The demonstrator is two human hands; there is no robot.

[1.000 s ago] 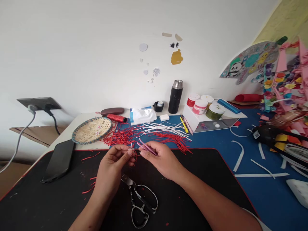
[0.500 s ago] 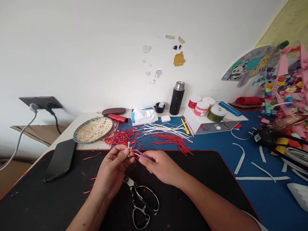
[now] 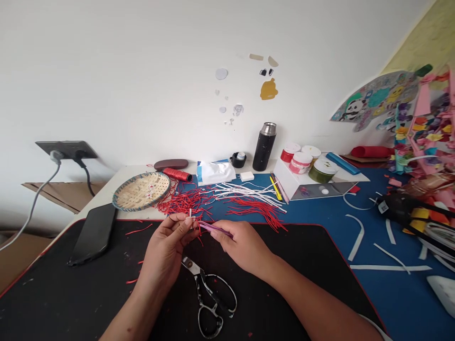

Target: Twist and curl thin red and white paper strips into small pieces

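Pink tweezers [image 3: 215,228] clamped in right hand [image 3: 242,247], tips at red strands [image 3: 196,226] pinched in left hand [image 3: 165,244]; hands together, keep it steady.

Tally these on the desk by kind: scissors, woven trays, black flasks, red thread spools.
Scissors: 1
Woven bamboo tray: 1
Black vacuum flask: 1
Spool of red thread: 1
Total: 4

Red and white strips, pink tweezers
Pink tweezers [image 3: 215,228], red strips [image 3: 185,202], white strips [image 3: 245,192]; red-edged black mat [image 3: 291,246], blue mat [image 3: 391,298], black-and-silver patterned scissors [image 3: 209,296].
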